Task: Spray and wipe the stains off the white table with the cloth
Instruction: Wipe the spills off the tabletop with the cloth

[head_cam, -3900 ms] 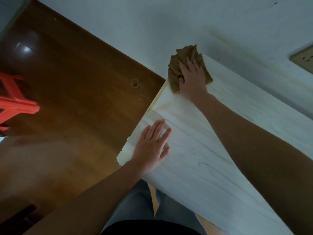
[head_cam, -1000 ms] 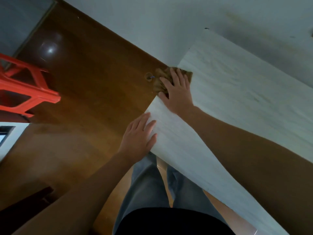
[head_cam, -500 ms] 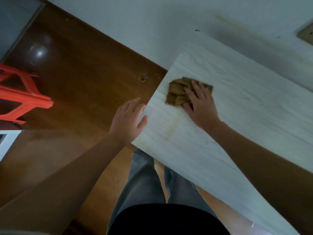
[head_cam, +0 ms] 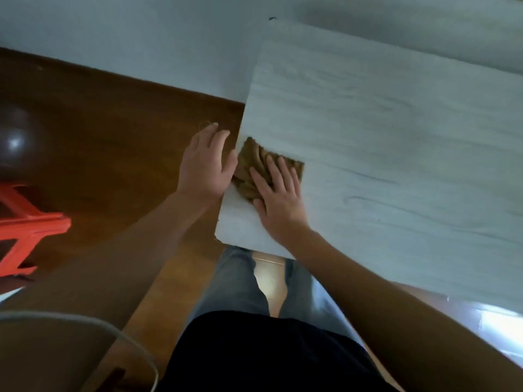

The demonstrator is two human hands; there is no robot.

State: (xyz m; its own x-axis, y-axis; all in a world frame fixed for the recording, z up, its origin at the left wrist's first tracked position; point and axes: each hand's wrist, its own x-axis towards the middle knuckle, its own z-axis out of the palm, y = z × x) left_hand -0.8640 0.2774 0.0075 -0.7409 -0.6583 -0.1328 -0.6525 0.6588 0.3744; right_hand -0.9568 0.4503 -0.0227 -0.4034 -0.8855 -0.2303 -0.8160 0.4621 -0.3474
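Now right hand point(head_cam: 278, 199) flat on cloth point(head_cam: 250, 168), table point(head_cam: 382, 137) edge.

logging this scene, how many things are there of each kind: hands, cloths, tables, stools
hands: 2 (left hand, right hand)
cloths: 1 (brown cloth)
tables: 1 (white table)
stools: 1 (red stool)
total: 5
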